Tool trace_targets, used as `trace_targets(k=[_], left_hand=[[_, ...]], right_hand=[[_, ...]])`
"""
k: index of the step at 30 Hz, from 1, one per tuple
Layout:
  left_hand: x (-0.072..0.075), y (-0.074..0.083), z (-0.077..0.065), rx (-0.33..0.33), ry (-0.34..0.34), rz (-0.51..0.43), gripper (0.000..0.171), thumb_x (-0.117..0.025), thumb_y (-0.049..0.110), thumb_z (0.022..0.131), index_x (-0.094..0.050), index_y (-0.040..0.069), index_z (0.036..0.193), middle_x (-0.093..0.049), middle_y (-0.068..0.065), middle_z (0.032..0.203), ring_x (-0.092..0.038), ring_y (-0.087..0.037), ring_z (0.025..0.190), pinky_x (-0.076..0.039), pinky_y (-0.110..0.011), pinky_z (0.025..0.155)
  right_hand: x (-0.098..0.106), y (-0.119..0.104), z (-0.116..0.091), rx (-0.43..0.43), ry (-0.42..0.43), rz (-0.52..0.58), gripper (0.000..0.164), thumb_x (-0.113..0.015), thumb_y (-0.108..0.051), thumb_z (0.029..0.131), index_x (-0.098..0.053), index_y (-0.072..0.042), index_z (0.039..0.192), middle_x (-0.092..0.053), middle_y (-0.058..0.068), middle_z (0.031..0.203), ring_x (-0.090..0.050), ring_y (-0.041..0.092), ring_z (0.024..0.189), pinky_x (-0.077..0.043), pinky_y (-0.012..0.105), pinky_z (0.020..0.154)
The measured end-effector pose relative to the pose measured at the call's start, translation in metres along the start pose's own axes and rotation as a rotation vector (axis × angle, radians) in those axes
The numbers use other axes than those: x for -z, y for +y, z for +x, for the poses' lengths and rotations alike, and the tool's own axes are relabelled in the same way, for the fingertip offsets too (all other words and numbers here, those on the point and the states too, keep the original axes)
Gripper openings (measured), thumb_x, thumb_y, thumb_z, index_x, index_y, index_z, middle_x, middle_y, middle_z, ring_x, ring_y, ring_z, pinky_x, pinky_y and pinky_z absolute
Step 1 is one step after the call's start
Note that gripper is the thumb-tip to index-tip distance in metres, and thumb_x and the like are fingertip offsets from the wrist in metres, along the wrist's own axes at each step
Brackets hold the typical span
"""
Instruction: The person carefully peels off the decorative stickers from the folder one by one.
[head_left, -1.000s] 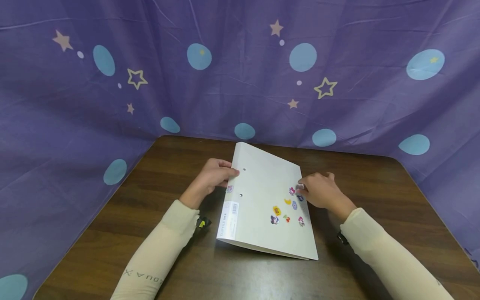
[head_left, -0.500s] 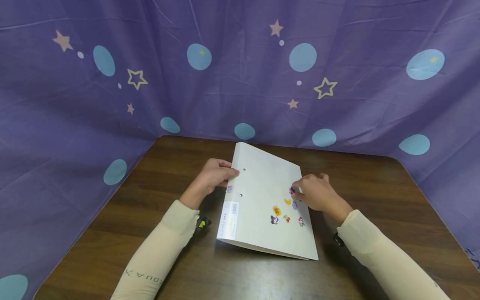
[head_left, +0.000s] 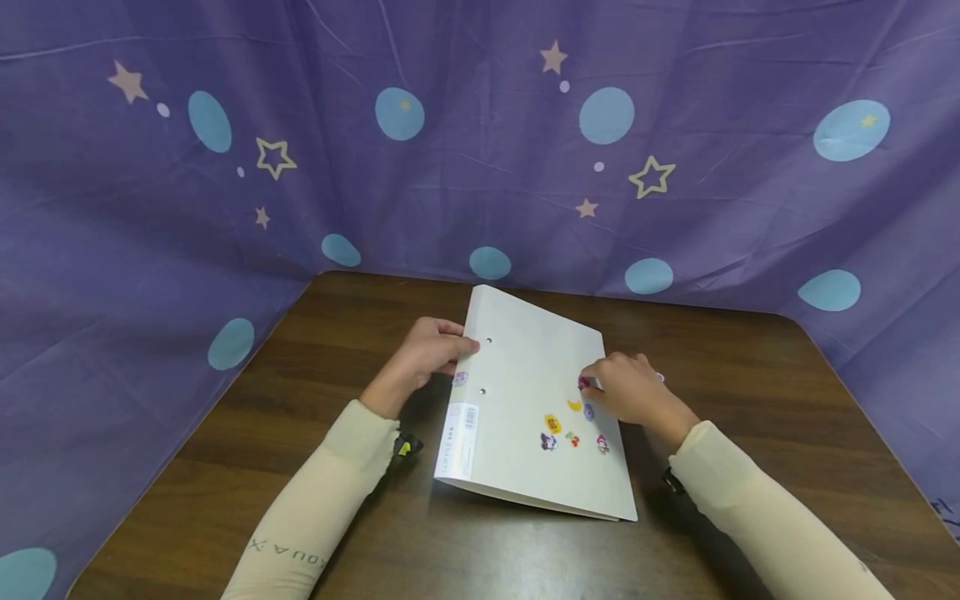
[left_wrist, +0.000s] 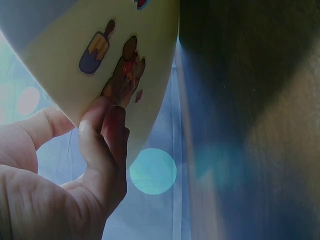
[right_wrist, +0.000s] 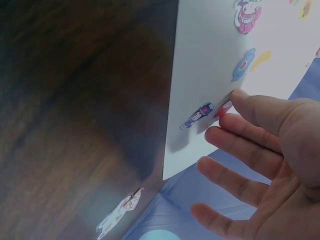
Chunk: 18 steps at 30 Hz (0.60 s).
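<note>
Head view: folder (head_left: 528, 392) lengthwise toward curtain (head_left: 495, 183), left fingers (head_left: 456, 345) around spine (head_left: 451, 442), right fingers (right_wrist: 245, 149) loosely apart.

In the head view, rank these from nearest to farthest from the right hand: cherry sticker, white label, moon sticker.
1. Moon sticker: just left of the right hand, slightly toward the wearer.
2. Cherry sticker: also left, but lower on the folder.
3. White label: farthest left, at the folder's lower left corner.

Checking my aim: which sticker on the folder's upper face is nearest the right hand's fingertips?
The red-pink sticker between thumb and forefinger of the right hand; the yellow crescent and others lie outside that gap.
</note>
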<state>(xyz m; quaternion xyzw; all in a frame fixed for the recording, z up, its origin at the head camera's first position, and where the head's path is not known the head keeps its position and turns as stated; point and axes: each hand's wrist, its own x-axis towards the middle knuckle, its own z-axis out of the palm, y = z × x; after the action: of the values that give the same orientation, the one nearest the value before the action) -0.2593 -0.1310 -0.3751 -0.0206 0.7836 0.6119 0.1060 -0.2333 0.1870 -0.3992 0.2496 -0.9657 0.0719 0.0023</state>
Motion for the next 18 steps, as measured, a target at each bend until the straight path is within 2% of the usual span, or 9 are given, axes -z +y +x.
trace_targets(k=[6, 14, 18], left_hand=[[0.0, -0.0009, 0.0008, -0.006, -0.001, 0.0, 0.04, -0.078, 0.01, 0.087, -0.062, -0.008, 0.12, -0.068, -0.02, 0.105, -0.07, -0.022, 0.079, -0.06, -0.032, 0.063], [0.0002, 0.0007, -0.0003, -0.006, -0.003, -0.005, 0.038, -0.078, 0.008, 0.087, -0.064, -0.007, 0.119, -0.068, -0.02, 0.104, -0.07, -0.023, 0.078, -0.061, -0.032, 0.063], [0.0004, 0.0009, -0.0009, -0.001, -0.002, -0.002, 0.038, -0.077, 0.008, 0.087, -0.063, -0.007, 0.119, -0.068, -0.021, 0.105, -0.07, -0.023, 0.078, -0.061, -0.033, 0.064]], right_hand=[[-0.0025, -0.0013, -0.0009, 0.018, 0.008, -0.02, 0.01, -0.074, -0.018, 0.095, -0.072, -0.021, 0.086, -0.057, -0.01, 0.068, -0.051, 0.013, 0.067, -0.046, 0.054, 0.075], [-0.002, -0.0057, 0.0007, 0.034, 0.046, -0.065, 0.006, -0.074, -0.016, 0.095, -0.076, -0.019, 0.089, -0.062, -0.009, 0.071, -0.05, 0.013, 0.065, -0.046, 0.053, 0.074], [-0.0039, -0.0075, 0.0014, 0.047, 0.073, -0.091, 0.014, -0.073, -0.015, 0.095, -0.072, -0.019, 0.082, -0.058, -0.009, 0.068, -0.049, 0.013, 0.063, -0.046, 0.049, 0.071]])
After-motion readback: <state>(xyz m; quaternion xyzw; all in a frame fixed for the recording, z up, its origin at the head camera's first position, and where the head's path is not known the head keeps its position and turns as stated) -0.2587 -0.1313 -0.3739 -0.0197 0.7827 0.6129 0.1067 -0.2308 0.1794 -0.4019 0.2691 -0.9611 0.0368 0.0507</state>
